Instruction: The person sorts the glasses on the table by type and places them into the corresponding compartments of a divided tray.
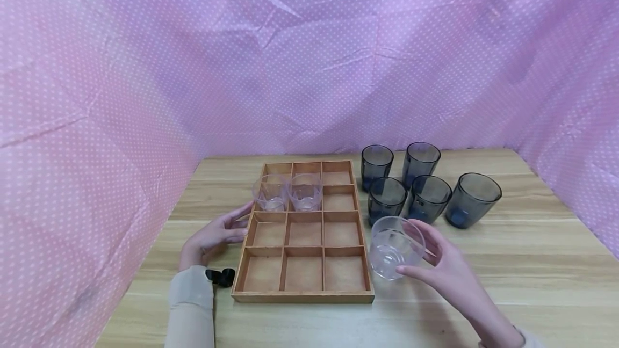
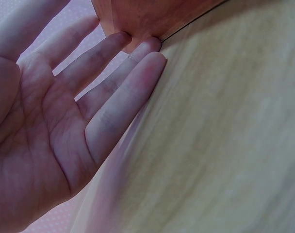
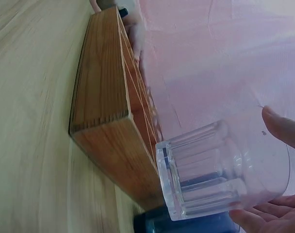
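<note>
My right hand (image 1: 447, 265) holds a clear plastic cup (image 1: 389, 246) between thumb and fingers, just off the near right side of a wooden compartment box (image 1: 304, 298). In the right wrist view the cup (image 3: 225, 165) is tilted, its fluted base toward the box and clear of the table. My left hand (image 1: 215, 234) rests against the box's left side. Its fingers (image 2: 108, 107) are extended, the tips at the wooden wall in the left wrist view. Two more clear cups, a left one (image 1: 272, 195) and a middle one (image 1: 306, 195), stand in the box's second row from the back.
Several smoky grey glasses stand close together right of the box, among them a rear one (image 1: 422, 162) and a rightmost one (image 1: 471, 200). Pink dotted cloth (image 1: 309, 69) hangs around the wooden table (image 1: 532, 273) at the back and sides. A black wrist strap piece (image 1: 222, 277) sits by the left sleeve.
</note>
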`<state>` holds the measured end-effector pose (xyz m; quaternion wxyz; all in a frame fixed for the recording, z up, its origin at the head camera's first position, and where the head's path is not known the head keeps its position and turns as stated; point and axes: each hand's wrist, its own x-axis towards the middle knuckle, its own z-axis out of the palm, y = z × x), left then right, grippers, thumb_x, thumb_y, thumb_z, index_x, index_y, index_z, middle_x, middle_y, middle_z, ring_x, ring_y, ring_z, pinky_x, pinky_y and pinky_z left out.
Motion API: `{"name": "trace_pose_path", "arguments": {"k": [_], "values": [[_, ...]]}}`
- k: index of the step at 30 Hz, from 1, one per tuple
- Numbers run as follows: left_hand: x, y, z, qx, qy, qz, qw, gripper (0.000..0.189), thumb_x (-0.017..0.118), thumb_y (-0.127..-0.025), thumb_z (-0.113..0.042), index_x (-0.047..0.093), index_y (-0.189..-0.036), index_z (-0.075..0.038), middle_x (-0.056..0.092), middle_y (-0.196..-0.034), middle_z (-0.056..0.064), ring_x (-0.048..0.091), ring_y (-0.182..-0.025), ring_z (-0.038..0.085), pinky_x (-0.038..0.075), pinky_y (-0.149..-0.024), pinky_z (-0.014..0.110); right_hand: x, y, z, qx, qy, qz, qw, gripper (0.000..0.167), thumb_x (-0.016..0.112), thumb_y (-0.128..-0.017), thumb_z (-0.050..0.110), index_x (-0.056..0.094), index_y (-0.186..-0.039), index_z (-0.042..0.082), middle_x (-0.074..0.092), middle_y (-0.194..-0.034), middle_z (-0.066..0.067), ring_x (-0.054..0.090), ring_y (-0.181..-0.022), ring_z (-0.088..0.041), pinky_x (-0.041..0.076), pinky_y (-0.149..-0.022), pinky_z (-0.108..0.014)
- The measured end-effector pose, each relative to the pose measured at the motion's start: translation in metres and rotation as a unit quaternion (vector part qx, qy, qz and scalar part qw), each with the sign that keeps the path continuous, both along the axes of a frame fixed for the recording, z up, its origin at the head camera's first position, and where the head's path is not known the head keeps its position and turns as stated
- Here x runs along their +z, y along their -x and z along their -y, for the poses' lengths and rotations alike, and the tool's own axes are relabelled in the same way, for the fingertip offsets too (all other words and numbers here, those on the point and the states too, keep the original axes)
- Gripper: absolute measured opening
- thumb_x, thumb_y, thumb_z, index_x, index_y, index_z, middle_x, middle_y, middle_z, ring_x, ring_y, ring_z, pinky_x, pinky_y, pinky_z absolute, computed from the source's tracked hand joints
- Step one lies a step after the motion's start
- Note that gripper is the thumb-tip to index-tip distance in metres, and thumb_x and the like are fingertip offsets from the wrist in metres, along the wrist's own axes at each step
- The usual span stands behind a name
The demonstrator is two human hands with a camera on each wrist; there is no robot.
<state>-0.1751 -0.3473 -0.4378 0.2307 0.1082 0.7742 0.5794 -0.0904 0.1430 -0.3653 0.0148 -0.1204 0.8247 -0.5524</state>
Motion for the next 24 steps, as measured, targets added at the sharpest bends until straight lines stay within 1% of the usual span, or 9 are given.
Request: {"name": "trace_pose_path", "arguments": {"k": [2, 4, 6, 7, 10, 13, 17, 21, 24], "values": [[0.000, 0.000, 0.000, -0.001, 0.000, -0.002, 1.0000, 0.081, 0.063, -0.093, -0.016, 0.013, -0.157, -0.018, 0.010, -0.162, 0.017, 0.022, -0.144, 0.043, 0.048, -0.105, 0.035, 0.002, 0.002, 0.006, 0.005, 0.001, 0.003, 1.0000, 0.082, 0.083, -0.074, 0.013, 0.040, -0.143, 0.005, 0.049, -0.146, -0.016, 0.049, -0.125, 0.006, 0.046, -0.096, -0.011], [0.000, 0.000, 0.000, -0.003, -0.001, -0.003, 1.0000, 0.081, 0.063, -0.093, -0.016, 0.013, -0.157, -0.018, 0.009, -0.163, 0.017, 0.021, -0.144, 0.043, 0.048, -0.104, 0.034, 0.004, 0.004, 0.012, 0.010, 0.004, 0.004, 0.9999, 0.081, 0.083, -0.075, 0.013, 0.040, -0.143, 0.006, 0.049, -0.146, -0.015, 0.050, -0.130, -0.011, 0.049, -0.100, -0.024], [0.000, 0.000, 0.000, -0.005, -0.001, -0.004, 1.0000, 0.081, 0.063, -0.093, -0.016, 0.013, -0.157, -0.017, 0.009, -0.163, 0.016, 0.021, -0.144, 0.043, 0.049, -0.103, 0.032, 0.006, 0.006, 0.019, 0.015, 0.012, 0.001, 0.9998, 0.080, 0.083, -0.075, 0.012, 0.040, -0.142, 0.004, 0.050, -0.145, -0.016, 0.049, -0.130, -0.028, 0.048, -0.103, -0.037], [0.000, 0.001, 0.000, -0.008, -0.002, -0.008, 0.9999, 0.080, 0.062, -0.094, -0.016, 0.012, -0.157, -0.016, 0.008, -0.163, 0.017, 0.021, -0.144, 0.044, 0.049, -0.103, 0.032, 0.007, 0.007, 0.022, 0.016, 0.015, 0.003, 0.9998, 0.080, 0.083, -0.074, 0.012, 0.041, -0.142, 0.003, 0.051, -0.144, -0.016, 0.048, -0.130, -0.031, 0.048, -0.103, -0.039], [0.000, 0.001, 0.001, -0.014, -0.005, -0.013, 0.9998, 0.080, 0.061, -0.094, -0.015, 0.011, -0.157, -0.015, 0.007, -0.162, 0.018, 0.021, -0.143, 0.046, 0.049, -0.103, 0.031, 0.009, 0.010, 0.032, 0.018, 0.025, 0.011, 0.9995, 0.080, 0.083, -0.074, 0.012, 0.042, -0.141, 0.002, 0.052, -0.144, -0.016, 0.046, -0.132, -0.033, 0.044, -0.105, -0.047], [0.000, 0.001, 0.001, -0.016, -0.005, -0.015, 0.9998, 0.079, 0.060, -0.095, -0.015, 0.011, -0.157, -0.014, 0.007, -0.162, 0.019, 0.020, -0.143, 0.047, 0.049, -0.103, 0.032, 0.011, 0.015, 0.040, 0.018, 0.033, 0.022, 0.9991, 0.081, 0.084, -0.073, 0.011, 0.042, -0.141, 0.002, 0.052, -0.144, -0.016, 0.046, -0.133, -0.032, 0.043, -0.106, -0.048], [0.001, 0.000, -0.001, -0.003, -0.001, -0.004, 1.0000, 0.080, 0.062, -0.094, -0.016, 0.013, -0.157, -0.017, 0.011, -0.163, 0.017, 0.022, -0.144, 0.044, 0.048, -0.105, 0.034, 0.011, 0.023, 0.050, 0.014, 0.047, 0.040, 0.9980, 0.080, 0.084, -0.074, 0.010, 0.042, -0.141, 0.002, 0.051, -0.144, -0.017, 0.045, -0.135, -0.032, 0.040, -0.109, -0.049], [0.001, 0.000, -0.001, 0.001, 0.003, -0.001, 1.0000, 0.081, 0.063, -0.093, -0.017, 0.013, -0.157, -0.017, 0.012, -0.162, 0.018, 0.022, -0.144, 0.044, 0.048, -0.105, 0.034, 0.011, 0.031, 0.057, 0.009, 0.041, 0.057, 0.9975, 0.080, 0.083, -0.076, 0.013, 0.040, -0.143, 0.004, 0.049, -0.145, -0.017, 0.044, -0.137, -0.031, 0.039, -0.111, -0.049], [0.001, 0.000, 0.000, -0.007, 0.005, -0.009, 0.9999, 0.082, 0.062, -0.094, -0.016, 0.011, -0.157, -0.015, 0.011, -0.161, 0.021, 0.021, -0.143, 0.046, 0.048, -0.104, 0.033, 0.011, 0.037, 0.062, 0.010, 0.040, 0.065, 0.9970, 0.081, 0.082, -0.077, 0.014, 0.038, -0.145, 0.003, 0.047, -0.147, -0.018, 0.041, -0.138, -0.032, 0.038, -0.112, -0.048]]}}
